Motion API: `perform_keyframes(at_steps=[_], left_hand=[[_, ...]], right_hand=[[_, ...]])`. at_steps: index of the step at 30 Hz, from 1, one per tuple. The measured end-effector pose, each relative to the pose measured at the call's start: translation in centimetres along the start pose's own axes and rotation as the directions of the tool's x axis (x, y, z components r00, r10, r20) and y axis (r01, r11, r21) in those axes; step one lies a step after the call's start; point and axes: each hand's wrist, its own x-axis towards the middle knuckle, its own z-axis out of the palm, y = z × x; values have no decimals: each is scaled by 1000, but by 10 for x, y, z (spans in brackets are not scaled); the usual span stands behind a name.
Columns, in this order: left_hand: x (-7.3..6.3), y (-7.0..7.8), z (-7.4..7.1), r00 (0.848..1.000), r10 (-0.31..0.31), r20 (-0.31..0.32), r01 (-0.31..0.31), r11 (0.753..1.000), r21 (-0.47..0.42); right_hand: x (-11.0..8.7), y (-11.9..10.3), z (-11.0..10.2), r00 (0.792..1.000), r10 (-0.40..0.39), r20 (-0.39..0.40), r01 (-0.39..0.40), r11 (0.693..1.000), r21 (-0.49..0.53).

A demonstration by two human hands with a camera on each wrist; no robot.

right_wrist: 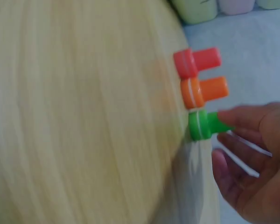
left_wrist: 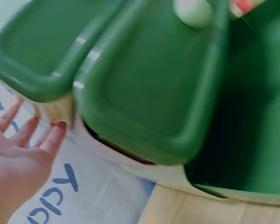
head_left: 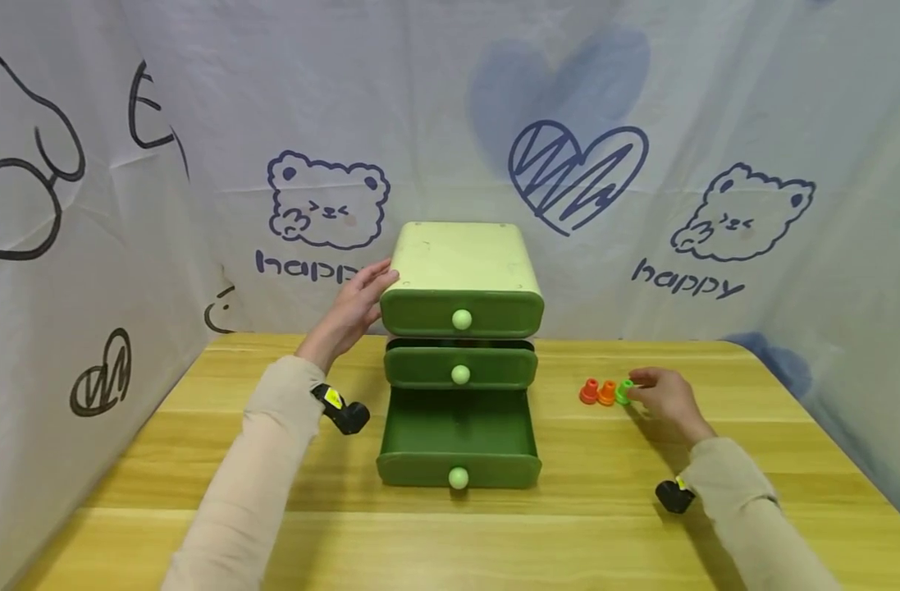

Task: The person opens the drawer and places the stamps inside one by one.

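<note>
A small drawer cabinet (head_left: 464, 254) with a pale top and green fronts stands on the table. Its top drawer (head_left: 427, 313) is closed, the middle drawer (head_left: 420, 367) sticks out a little, and the bottom drawer (head_left: 420, 469) is pulled out with nothing visible inside. My left hand (head_left: 357, 304) rests its extended fingers against the cabinet's upper left side. To the right, my right hand (head_left: 667, 398) pinches the narrow handle of a small green stamp (right_wrist: 200, 125) between thumb and fingers. The stamp stands upright on the table beside an orange stamp (right_wrist: 203, 92) and a red stamp (right_wrist: 196, 62).
The wooden table (head_left: 597, 509) spreads around the cabinet. A white cloth (head_left: 435, 98) printed with bears and hearts hangs behind it and along both sides. Each wrist carries a black camera, such as the left camera (head_left: 349, 416).
</note>
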Motion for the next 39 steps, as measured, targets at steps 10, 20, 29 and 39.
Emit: perform_keyframes(at_steps=[10,20,29,39], left_hand=[[2,9,1,997,-73,37,72,997,24],[1,16,10,995,-94,-15,95,994,47],[-1,16,12,990,-125,-71,125,992,-5],[-1,14,9,989,-112,-92,112,994,-11]], right_hand=[[2,3,-7,998,-66,-13,65,995,-79],[0,-27,-31,997,-73,6,73,997,-35],[-8,-74,-23,978,-175,116,177,984,-7],[-18,-132,4,907,-332,259,300,941,153]])
